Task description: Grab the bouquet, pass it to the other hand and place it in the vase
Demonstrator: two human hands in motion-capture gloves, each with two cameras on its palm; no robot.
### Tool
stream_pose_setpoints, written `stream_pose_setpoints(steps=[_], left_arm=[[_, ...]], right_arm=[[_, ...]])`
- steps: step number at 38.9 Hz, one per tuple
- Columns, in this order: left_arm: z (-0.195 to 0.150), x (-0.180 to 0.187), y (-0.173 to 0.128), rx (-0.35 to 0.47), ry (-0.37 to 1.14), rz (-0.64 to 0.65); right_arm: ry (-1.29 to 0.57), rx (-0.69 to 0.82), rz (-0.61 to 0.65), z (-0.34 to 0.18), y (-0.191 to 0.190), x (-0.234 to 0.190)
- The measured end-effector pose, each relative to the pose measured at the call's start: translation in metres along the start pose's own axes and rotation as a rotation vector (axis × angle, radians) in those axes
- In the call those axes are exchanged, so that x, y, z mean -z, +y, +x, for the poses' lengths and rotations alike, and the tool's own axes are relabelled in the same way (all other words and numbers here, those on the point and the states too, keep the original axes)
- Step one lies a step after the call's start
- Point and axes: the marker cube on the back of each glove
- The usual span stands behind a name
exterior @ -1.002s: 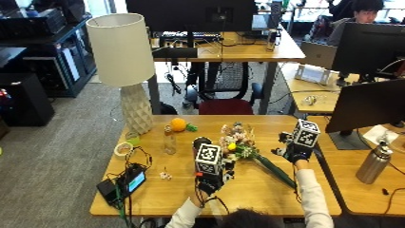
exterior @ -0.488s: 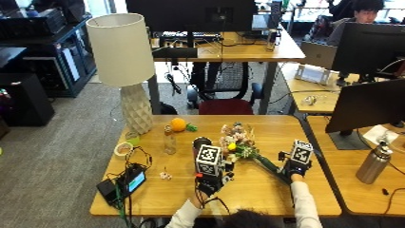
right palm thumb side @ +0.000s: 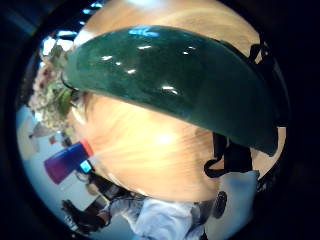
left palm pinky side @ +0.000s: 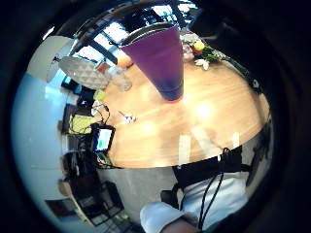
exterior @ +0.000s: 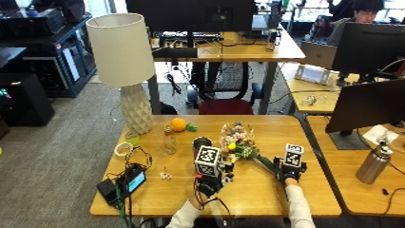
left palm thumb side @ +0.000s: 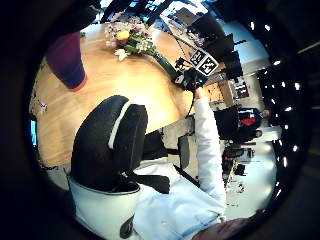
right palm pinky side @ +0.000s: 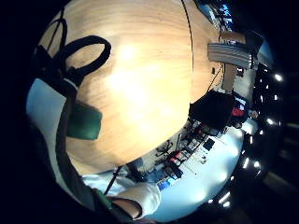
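The bouquet (exterior: 237,142) lies on the wooden table (exterior: 253,197), its flowers beside the dark vase (exterior: 201,142) and its green wrapped stem (exterior: 265,164) running toward the near right. My right hand (exterior: 289,172) is down on the stem's end and grips it; the stem (right palm thumb side: 170,85) fills the right thumb side palm view, still on the tabletop. The vase (left palm pinky side: 160,63) stands upright, just beyond my left hand (exterior: 207,184). That hand hovers low in front of it and holds nothing. The right hand (left palm thumb side: 190,79) at the stem also shows in the left thumb side palm view.
A tall lamp (exterior: 130,61) stands at the back left, with an orange (exterior: 178,124), a small glass bottle (exterior: 168,140) and a tape roll (exterior: 122,148) nearby. A small device with cables (exterior: 126,183) sits at the near left. A metal bottle (exterior: 373,164) stands on the neighbouring desk.
My right hand has come down and toward the near edge, from above the table onto the end of the bouquet's stem. The left hand and the vase have stayed put.
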Motion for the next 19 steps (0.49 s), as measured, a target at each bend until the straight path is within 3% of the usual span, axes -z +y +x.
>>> stream_pose_setpoints(steps=[7, 13, 19], left_arm=[[-0.004, -0.010, -0.006, -0.003, 0.009, -0.008], [-0.004, -0.016, -0.010, -0.007, 0.016, -0.049], [-0.002, -0.017, -0.015, -0.007, 0.035, -0.065]], right_arm=[[-0.086, -0.047, 0.056, 0.001, -0.009, -0.002], [-0.151, -0.033, -0.026, 0.002, -0.001, -0.008], [-0.123, -0.085, 0.288, 0.009, -0.011, -0.010]])
